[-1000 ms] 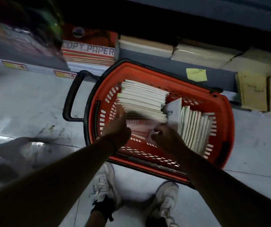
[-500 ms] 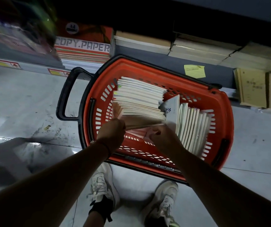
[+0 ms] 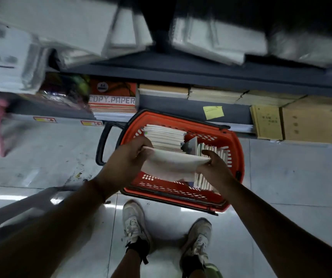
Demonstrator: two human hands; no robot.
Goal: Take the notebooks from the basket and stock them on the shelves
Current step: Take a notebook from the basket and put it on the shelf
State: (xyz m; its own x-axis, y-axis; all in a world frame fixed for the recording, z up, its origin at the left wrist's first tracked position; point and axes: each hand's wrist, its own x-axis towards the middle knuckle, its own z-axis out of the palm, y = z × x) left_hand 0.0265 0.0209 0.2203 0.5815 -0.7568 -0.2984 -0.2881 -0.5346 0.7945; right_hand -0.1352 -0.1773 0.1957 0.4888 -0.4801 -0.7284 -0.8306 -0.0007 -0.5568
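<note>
An orange plastic basket (image 3: 236, 149) with a black handle stands on the floor against the shelving. A pile of white notebooks (image 3: 164, 135) lies in its far left part, and more notebooks (image 3: 218, 155) stand on edge at its right. Above the basket I hold a small bundle of pale notebooks (image 3: 173, 164) flat between both hands. My left hand (image 3: 129, 157) grips its left end and my right hand (image 3: 214, 167) grips its right end. The grey shelves (image 3: 181, 77) run across the top of the view.
White plastic-wrapped packs (image 3: 211, 39) fill the upper shelf. The lowest shelf carries a copy paper ream (image 3: 113, 97), brown stacks (image 3: 215, 95), a cardboard box (image 3: 317, 121) and a yellow sticky note (image 3: 213, 112). My two shoes (image 3: 135, 223) stand on the grey tiles right behind the basket.
Both hands have lifted a bundle of notebooks up out of the basket. The view has tilted upward, bringing the upper shelf with wrapped packs into sight.
</note>
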